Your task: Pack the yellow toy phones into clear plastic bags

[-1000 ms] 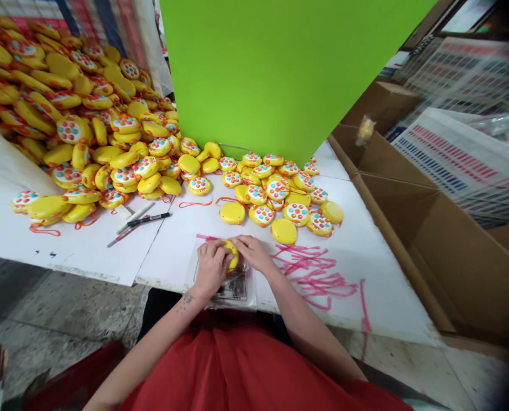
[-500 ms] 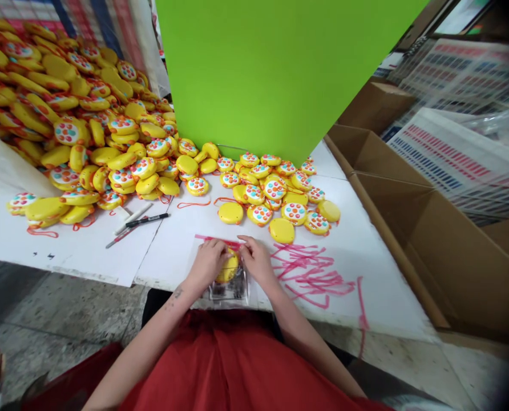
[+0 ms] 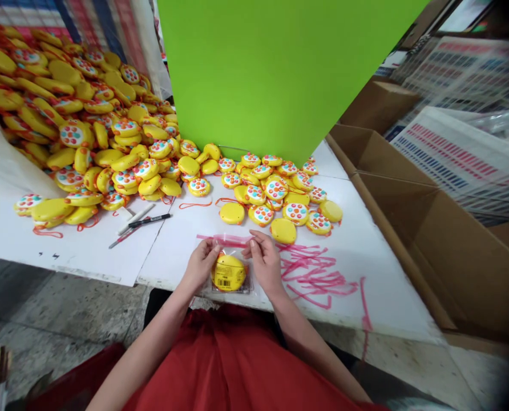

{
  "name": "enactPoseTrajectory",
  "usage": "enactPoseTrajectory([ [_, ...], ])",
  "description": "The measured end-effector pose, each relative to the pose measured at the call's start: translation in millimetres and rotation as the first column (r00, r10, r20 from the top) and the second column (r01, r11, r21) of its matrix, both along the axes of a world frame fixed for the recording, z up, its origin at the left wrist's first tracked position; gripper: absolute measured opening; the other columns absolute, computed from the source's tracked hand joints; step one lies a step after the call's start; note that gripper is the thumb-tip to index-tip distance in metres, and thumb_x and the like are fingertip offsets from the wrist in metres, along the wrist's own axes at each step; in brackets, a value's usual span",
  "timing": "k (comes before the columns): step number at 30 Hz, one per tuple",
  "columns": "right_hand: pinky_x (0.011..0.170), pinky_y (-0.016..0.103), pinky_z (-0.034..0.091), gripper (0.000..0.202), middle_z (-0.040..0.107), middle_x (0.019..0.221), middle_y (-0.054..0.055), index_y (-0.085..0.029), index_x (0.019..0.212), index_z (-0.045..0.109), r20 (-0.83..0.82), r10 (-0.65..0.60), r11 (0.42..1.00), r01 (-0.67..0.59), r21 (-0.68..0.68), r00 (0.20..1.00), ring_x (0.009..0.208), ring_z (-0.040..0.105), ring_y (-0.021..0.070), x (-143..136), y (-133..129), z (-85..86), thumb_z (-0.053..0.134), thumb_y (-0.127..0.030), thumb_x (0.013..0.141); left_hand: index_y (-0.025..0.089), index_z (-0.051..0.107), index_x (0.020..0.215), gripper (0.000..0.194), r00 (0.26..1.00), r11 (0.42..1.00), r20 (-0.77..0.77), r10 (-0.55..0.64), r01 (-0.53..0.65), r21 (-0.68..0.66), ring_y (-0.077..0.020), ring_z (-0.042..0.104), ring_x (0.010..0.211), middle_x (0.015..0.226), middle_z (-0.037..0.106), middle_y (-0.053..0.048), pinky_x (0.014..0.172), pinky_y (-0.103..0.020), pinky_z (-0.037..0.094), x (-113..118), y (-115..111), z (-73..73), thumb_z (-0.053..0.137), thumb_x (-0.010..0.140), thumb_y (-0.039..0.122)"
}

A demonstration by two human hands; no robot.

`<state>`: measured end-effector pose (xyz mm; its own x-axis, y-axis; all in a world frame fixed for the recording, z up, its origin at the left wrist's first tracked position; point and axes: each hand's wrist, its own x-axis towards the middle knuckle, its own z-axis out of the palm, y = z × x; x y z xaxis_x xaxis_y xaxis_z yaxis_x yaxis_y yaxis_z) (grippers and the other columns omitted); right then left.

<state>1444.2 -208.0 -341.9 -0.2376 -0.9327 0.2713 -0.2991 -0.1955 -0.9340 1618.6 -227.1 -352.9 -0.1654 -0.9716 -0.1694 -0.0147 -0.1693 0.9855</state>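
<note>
A yellow, rounded toy (image 3: 229, 273) lies inside a clear plastic bag (image 3: 245, 285) at the table's front edge. Black print and a barcode on the bag show over its plain yellow side. My left hand (image 3: 202, 261) is closed, thumb and fingers pinching the bag's upper left edge. On the opposite side, my right hand (image 3: 263, 261) grips the upper right edge with curled fingers. Between the hands, a pink strip (image 3: 224, 242) runs along the top of the bag. Loose yellow toys (image 3: 232, 213), some showing white faces with coloured buttons, lie just beyond my hands.
A large heap of the same toys (image 3: 109, 157) spills from a sack at left. Pens (image 3: 149, 220) lie on the white table (image 3: 173, 251). Pink strips (image 3: 314, 274) are scattered right of my hands. A green panel (image 3: 271, 74) stands behind; a cardboard box (image 3: 443, 245) is at right.
The toy has gone down deeper into the bag, and the print now shows over it. My left hand has drawn back left off the toy to the bag's edge; the right has shifted slightly right.
</note>
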Motion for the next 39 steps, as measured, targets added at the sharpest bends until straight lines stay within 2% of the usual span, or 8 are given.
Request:
enactPoseTrajectory([
  [5,0.096,0.043,0.046,0.028,0.066,0.109,0.008,-0.023,0.115,0.06,-0.431,-0.121,0.959,-0.007,-0.285,0.894,0.108,0.056,0.0225,-1.5,-3.8,13.5,0.052,-0.025,0.089,0.017,0.055,0.084,0.029,0.998,0.999,0.038,-0.047,0.047,0.005,-0.0128,0.056,0.066,0.08,0.062,-0.002,0.057,-0.023,0.044,-6.2,2.1,5.6,0.053,0.082,0.045],
  [10,0.102,0.044,0.036,0.03,0.072,0.091,0.002,-0.024,0.118,0.06,-0.667,-0.106,0.911,-0.196,-0.362,0.738,0.105,0.056,0.0212,8.2,-7.3,28.4,0.055,-0.018,0.088,0.018,0.059,0.103,0.028,0.972,0.978,0.201,-0.124,0.154,-0.143,-0.0159,0.06,0.073,0.088,0.067,-0.004,0.063,-0.025,0.047,-14.2,5.5,25.3,0.045,0.088,0.037],
  [15,0.099,0.042,0.035,0.036,0.07,0.081,0.002,-0.021,0.122,0.058,-0.758,-0.142,0.894,-0.246,-0.374,0.637,0.099,0.055,0.0208,19.9,-11.5,33.1,0.051,-0.013,0.087,0.017,0.062,0.097,0.026,0.852,0.912,0.513,-0.102,0.286,-0.294,-0.0194,0.063,0.075,0.085,0.069,-0.009,0.067,-0.027,0.044,-20.0,6.7,37.0,0.039,0.089,0.023],
  [20,0.086,0.041,0.039,0.026,0.07,0.082,0.003,-0.021,0.102,0.062,-0.622,-0.186,0.959,0.004,-0.282,0.761,0.088,0.054,0.0233,-10.4,-21.6,21.7,0.055,-0.012,0.078,0.02,0.063,0.105,0.028,0.871,0.915,0.47,-0.143,0.297,-0.272,-0.0205,0.065,0.09,0.101,0.071,-0.008,0.079,-0.03,0.046,-17.4,4.1,28.5,0.041,0.089,0.024],
  [23,0.085,0.041,0.041,0.022,0.069,0.082,0.004,-0.02,0.094,0.062,-0.489,-0.262,0.963,0.19,-0.194,0.832,0.086,0.057,0.0233,-54.1,-24.6,14.2,0.053,-0.015,0.075,0.018,0.062,0.104,0.029,0.93,0.971,0.342,-0.136,0.193,-0.139,-0.0188,0.065,0.08,0.098,0.071,-0.007,0.068,-0.027,0.05,-12.9,2.7,19.6,0.042,0.09,0.033],
  [26,0.082,0.039,0.043,0.012,0.068,0.083,0.004,-0.021,0.084,0.063,-0.477,-0.259,0.966,0.217,-0.143,0.839,0.086,0.058,0.0228,-79.7,-19.0,16.1,0.055,-0.02,0.075,0.017,0.062,0.103,0.031,0.949,0.981,0.282,-0.14,0.171,-0.088,-0.0183,0.065,0.078,0.094,0.071,-0.007,0.061,-0.026,0.05,-11.8,2.4,15.9,0.043,0.089,0.038],
  [32,0.083,0.038,0.039,0.008,0.069,0.083,0.002,-0.022,0.087,0.065,-0.697,-0.053,0.964,-0.146,-0.222,0.715,0.087,0.056,0.0207,-25.2,-3.2,34.3,0.061,-0.026,0.082,0.02,0.06,0.114,0.032,0.908,0.944,0.398,-0.131,0.237,-0.23,-0.0182,0.067,0.085,0.102,0.072,-0.007,0.077,-0.029,0.051,-20.9,4.3,29.3,0.04,0.092,0.029],
  [39,0.099,0.041,0.033,0.012,0.068,0.085,0.003,-0.02,0.091,0.065,-0.828,-0.125,0.926,-0.234,-0.295,0.547,0.093,0.053,0.0204,10.4,-5.0,40.2,0.053,-0.02,0.087,0.017,0.06,0.111,0.031,0.691,0.877,0.719,-0.072,0.387,-0.284,-0.0217,0.068,0.083,0.093,0.072,-0.01,0.07,-0.028,0.048,-21.3,9.9,41.6,0.035,0.094,0.021],
])
